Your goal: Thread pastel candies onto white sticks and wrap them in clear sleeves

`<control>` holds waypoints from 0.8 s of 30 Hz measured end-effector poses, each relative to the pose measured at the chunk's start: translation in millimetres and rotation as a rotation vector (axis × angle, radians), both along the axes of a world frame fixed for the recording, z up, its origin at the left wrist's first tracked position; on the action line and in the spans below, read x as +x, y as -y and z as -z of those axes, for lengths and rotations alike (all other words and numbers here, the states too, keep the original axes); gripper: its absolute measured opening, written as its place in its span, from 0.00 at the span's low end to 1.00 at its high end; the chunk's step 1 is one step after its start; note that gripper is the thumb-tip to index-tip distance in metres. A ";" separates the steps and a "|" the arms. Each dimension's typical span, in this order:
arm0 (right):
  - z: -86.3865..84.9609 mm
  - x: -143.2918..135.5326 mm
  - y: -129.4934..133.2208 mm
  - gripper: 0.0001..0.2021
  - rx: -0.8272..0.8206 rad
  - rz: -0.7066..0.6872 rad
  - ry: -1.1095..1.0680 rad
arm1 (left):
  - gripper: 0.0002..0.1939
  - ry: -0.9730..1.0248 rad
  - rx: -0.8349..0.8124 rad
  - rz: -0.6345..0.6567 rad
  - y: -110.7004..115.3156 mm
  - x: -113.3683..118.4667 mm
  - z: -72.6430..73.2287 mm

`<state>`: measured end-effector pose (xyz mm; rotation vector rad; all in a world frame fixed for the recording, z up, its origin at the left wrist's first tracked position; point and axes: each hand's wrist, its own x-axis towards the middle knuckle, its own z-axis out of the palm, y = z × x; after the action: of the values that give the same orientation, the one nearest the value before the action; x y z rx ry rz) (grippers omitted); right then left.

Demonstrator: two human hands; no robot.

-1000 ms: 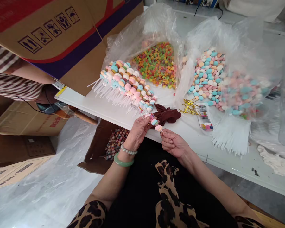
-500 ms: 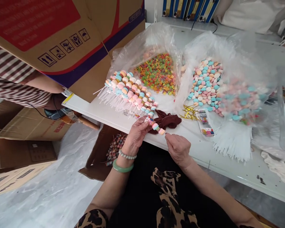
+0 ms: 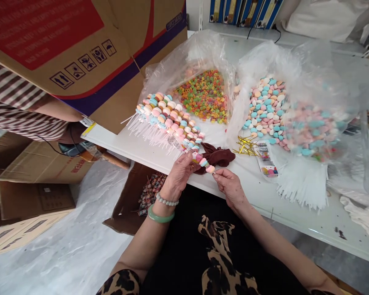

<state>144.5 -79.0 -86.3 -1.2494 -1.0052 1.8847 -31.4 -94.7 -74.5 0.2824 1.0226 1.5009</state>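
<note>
My left hand (image 3: pixel 180 174) is closed around the upper part of a candy skewer (image 3: pixel 206 165), with pastel pink, blue and peach pieces showing past the fingers. A clear printed wrapper (image 3: pixel 176 143) sticks out beyond that hand. At the skewer's lower end, the thumb and finger of my right hand (image 3: pixel 232 188) pinch its tip. Just behind both hands lies a crumpled dark brown cloth (image 3: pixel 219 156). Further back is a pile of candy skewers (image 3: pixel 169 116) on white sticks. Gold twist ties (image 3: pixel 247 145) and flat printed wrappers (image 3: pixel 268 160) lie to the right.
Plastic bags hold ring candies (image 3: pixel 203 96) and pastel candies (image 3: pixel 266 106). White sticks (image 3: pixel 304 186) lie at right on the table (image 3: pixel 252 196). A large carton (image 3: pixel 119 69) stands at left, beside a person in a striped sleeve (image 3: pixel 15 94). Below, an open box (image 3: pixel 126 200) holds wrapped candies.
My right hand has turned from a fist-like hold into a fingertip pinch at the skewer's end. The skewer has shifted slightly right, and the wrapper's end shows more beyond my left hand.
</note>
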 end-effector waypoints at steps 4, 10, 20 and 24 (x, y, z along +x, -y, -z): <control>0.1 1.9 -3.0 0.11 0.039 -0.013 0.050 | 0.17 -0.100 -0.050 -0.087 -3.0 -10.1 -3.9; -1.1 4.5 -2.8 0.09 0.165 -0.076 0.104 | 0.10 -0.004 -0.097 -0.153 -5.1 -9.7 -5.9; -2.3 4.3 0.4 0.08 0.210 -0.099 0.157 | 0.08 0.090 -0.069 -0.216 -5.8 -7.5 1.2; -3.0 3.2 0.7 0.08 0.183 -0.096 0.146 | 0.12 0.075 -0.069 -0.181 -5.5 -4.1 0.4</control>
<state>147.7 -79.7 -83.3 -1.2638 -1.3048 1.7467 -35.5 -89.3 -75.0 0.0850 1.0597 1.6226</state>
